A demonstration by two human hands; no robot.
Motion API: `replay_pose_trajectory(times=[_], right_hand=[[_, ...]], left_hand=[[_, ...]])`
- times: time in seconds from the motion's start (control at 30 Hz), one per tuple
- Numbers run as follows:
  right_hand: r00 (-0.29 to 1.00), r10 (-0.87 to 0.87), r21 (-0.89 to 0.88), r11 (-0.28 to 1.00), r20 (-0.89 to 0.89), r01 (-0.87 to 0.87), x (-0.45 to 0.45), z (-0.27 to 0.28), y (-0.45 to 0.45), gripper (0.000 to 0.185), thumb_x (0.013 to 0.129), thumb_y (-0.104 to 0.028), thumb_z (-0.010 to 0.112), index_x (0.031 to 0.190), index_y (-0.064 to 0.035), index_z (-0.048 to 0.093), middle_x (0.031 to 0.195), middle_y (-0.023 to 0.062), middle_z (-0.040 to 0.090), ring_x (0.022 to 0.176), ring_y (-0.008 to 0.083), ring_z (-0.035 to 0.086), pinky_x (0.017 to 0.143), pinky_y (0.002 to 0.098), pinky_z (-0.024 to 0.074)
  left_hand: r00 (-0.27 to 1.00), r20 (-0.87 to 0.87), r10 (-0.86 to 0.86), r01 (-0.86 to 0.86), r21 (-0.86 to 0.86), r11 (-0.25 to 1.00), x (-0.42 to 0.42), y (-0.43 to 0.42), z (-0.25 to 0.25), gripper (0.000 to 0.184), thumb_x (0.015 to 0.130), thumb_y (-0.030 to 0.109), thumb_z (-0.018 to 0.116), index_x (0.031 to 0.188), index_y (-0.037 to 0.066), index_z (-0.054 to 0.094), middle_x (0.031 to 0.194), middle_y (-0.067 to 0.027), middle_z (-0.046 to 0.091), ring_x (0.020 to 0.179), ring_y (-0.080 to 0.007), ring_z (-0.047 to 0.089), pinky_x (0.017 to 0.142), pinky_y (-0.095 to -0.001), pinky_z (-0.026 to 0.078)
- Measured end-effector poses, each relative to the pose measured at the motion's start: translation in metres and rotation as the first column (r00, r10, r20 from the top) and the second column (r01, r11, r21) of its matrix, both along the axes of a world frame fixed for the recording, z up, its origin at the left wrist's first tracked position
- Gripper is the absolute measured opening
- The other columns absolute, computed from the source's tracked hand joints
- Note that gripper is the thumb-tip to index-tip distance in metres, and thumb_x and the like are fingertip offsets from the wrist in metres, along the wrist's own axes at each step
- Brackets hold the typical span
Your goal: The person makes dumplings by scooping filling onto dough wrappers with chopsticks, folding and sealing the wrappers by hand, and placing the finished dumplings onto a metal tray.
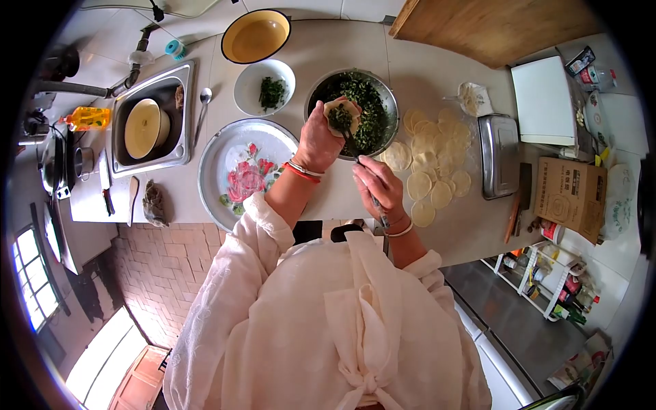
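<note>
My left hand (320,142) holds a round dough wrapper (351,111) with green filling on it, over the left side of a metal bowl (392,123) of chopped green filling (367,102). In my right hand (381,186) is the handle of a spoon (352,145), whose tip meets the filling on the wrapper. Right of the bowl, many thin round wrappers (441,195) lie overlapping on the counter. The large floral tray (246,176) is left of my left forearm.
A white bowl (246,89) with some greens and a yellow basin (256,37) stand behind the tray. The sink (174,130) is at left. At right are a lidded metal box (499,156), a cleaver (525,184) and a cardboard box (570,195).
</note>
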State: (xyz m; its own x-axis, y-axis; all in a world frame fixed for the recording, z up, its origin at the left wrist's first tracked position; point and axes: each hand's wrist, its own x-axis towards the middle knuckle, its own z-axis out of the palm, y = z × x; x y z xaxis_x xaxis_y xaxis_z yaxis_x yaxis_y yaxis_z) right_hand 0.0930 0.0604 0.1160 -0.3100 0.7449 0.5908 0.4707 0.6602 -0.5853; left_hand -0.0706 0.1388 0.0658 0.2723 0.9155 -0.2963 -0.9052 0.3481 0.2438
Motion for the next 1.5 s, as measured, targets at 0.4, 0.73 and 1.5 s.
replay_pose_trajectory(times=[0.4, 0.73, 1.5], right_hand=[[0.446, -0.515, -0.629, 0.762, -0.732, -0.154, 0.004, 0.019, 0.008, 0.019, 0.099, -0.014, 0.054, 0.1, 0.0037, 0.06, 0.09, 0.0129, 0.066, 0.075, 0.0229, 0.07, 0.071, 0.0326, 0.0586], [0.297, -0.62, -0.685, 0.691, -0.726, -0.231, 0.007, 0.009, 0.004, 0.017, 0.097, -0.017, 0.058, 0.099, -0.0004, 0.06, 0.084, 0.0112, 0.068, 0.073, 0.0229, 0.071, 0.067, 0.0305, 0.058], [0.357, -0.616, -0.695, 0.702, -0.702, -0.156, 0.003, 0.028, 0.007, 0.015, 0.095, -0.015, 0.06, 0.096, 0.0004, 0.06, 0.085, 0.0093, 0.065, 0.072, 0.0246, 0.071, 0.067, 0.0316, 0.0594]], left_hand=[[0.993, 0.121, -0.006, 0.0, 0.042, 0.999, -0.003, -0.005, 0.015, 0.058, 0.105, 0.043, 0.024, 0.132, -0.004, 0.047, 0.13, -0.0223, 0.054, 0.124, -0.0332, 0.051, 0.107, -0.0441, 0.042], [0.987, 0.155, -0.048, 0.029, 0.124, 0.992, -0.004, -0.014, 0.016, 0.062, 0.104, 0.047, 0.028, 0.133, -0.004, 0.046, 0.132, -0.0213, 0.053, 0.126, -0.0321, 0.05, 0.108, -0.043, 0.041], [0.987, 0.153, -0.056, 0.037, 0.127, 0.991, -0.019, -0.021, 0.02, 0.065, 0.1, 0.051, 0.039, 0.133, -0.004, 0.046, 0.132, -0.0216, 0.052, 0.125, -0.0312, 0.05, 0.104, -0.0413, 0.045]])
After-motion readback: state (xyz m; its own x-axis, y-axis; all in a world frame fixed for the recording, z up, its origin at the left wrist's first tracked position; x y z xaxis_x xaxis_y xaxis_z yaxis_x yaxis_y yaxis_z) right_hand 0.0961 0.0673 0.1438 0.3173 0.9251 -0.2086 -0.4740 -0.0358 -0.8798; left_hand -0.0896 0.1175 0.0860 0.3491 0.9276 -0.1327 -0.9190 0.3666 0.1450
